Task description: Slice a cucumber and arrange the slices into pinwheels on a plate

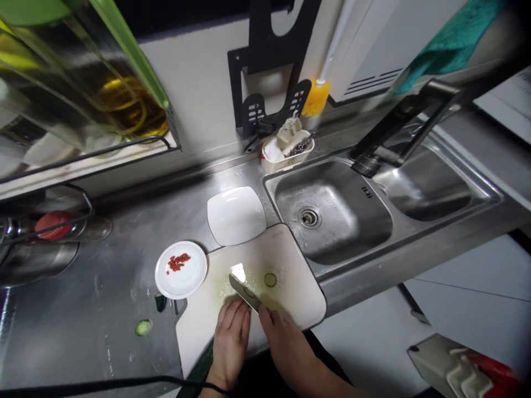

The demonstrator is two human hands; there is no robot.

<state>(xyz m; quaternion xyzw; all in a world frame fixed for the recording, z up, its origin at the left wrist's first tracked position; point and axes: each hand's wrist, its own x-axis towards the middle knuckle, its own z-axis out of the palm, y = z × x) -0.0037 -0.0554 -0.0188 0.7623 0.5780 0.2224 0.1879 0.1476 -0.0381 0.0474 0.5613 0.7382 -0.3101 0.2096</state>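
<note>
On the white cutting board (298,301), my right hand (282,337) is closed round the handle of a knife (244,292), whose blade points up and to the left. My left hand (231,334) is beside the blade, its fingers bent together over a dark green cucumber (203,365) that is mostly hidden under the hand and wrist. A thin cucumber slice (270,279) lies flat on the board right of the blade. Another slice seems to be at the blade. Left of the board, a cucumber end (160,302) and a pale green piece (143,328) rest on the steel counter.
A round plate (181,287) with red pieces overlaps the board's left edge. Behind the board is a white square plate (236,215). The sink (332,221) with its faucet (398,132) is at right. A black cable (124,382) crosses the lower left.
</note>
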